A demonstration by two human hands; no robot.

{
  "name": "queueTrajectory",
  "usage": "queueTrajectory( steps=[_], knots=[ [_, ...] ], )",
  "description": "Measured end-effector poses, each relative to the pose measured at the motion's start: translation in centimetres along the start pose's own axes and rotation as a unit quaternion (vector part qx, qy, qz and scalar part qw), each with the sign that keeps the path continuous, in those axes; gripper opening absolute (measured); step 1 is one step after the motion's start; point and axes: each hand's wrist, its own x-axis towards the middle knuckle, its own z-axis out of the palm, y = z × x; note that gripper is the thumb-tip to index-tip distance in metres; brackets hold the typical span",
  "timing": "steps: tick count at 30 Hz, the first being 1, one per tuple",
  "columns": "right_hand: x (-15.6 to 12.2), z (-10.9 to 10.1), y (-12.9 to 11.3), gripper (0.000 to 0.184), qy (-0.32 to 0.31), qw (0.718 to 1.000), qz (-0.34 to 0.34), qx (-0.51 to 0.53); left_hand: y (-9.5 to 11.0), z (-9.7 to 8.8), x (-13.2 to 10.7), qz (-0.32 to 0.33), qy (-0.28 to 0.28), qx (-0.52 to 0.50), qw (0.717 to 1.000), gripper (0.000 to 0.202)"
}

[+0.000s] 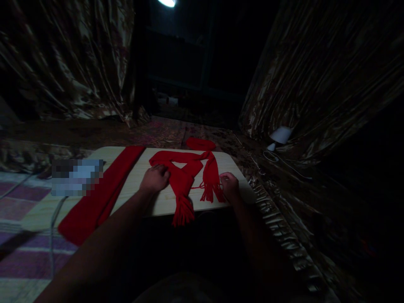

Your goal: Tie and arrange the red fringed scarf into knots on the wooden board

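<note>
Head view: red fringed scarf (181, 179) lies between the hands, laid out but looped, not yet straight. Left hand (155, 178) half-curled at its side; right hand (229, 185) narrow, by the other fringe; cannot tell either grip. Left of left hand: wood strip, then folded red cloth (102, 195). Tabletop (134, 181) edge just right of right hand; one fringe overhangs nearward.

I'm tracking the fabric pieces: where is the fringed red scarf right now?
In the head view, the fringed red scarf lies mid-picture on the board, between the left hand and the right hand, one end overhanging the near edge.
</note>
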Motion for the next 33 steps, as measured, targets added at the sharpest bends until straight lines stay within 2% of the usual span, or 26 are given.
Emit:
queueTrajectory(
  steps=[4, 7, 10, 13, 16, 23, 30, 33],
  knots=[
    [-1.9, -0.1, -1.2, 0.018, -0.036, 0.994, -0.102, -0.022, 0.0, 0.0, 0.0, 0.001, 0.007, -0.004, 1.0, 0.047],
    [-3.0, 0.1, -2.3, 0.023, -0.1, 0.976, -0.182, -0.07, 0.1, 0.0, 0.0, 0.002, 0.007, 0.001, 1.0, 0.048],
    [-3.5, 0.1, -3.1, 0.039, -0.173, 0.952, -0.225, -0.114, 0.2, -0.1, 0.0, 0.001, 0.008, 0.004, 1.0, 0.047],
    [-3.6, 0.0, -3.4, 0.047, -0.232, 0.935, -0.228, -0.141, 0.2, -0.1, 0.0, -0.002, 0.004, 0.001, 1.0, 0.048],
    [-3.5, -0.1, -3.2, 0.038, -0.259, 0.931, -0.218, -0.138, 0.1, -0.1, 0.1, 0.001, 0.005, 0.001, 1.0, 0.05],
    [-3.3, -0.4, -3.0, 0.029, -0.249, 0.938, -0.208, -0.124, 0.1, -0.1, 0.0, 0.011, 0.003, 0.018, 1.0, 0.051],
    [-3.5, -0.4, -4.0, 0.029, -0.255, 0.934, -0.195, -0.156, -0.2, 0.0, 0.1, 0.024, 0.001, 0.009, 1.0, 0.051],
    [-3.3, -0.6, -5.0, 0.031, -0.261, 0.922, -0.227, -0.176, -0.3, 0.1, 0.1, 0.022, 0.002, 0.007, 1.0, 0.049]
  ],
)
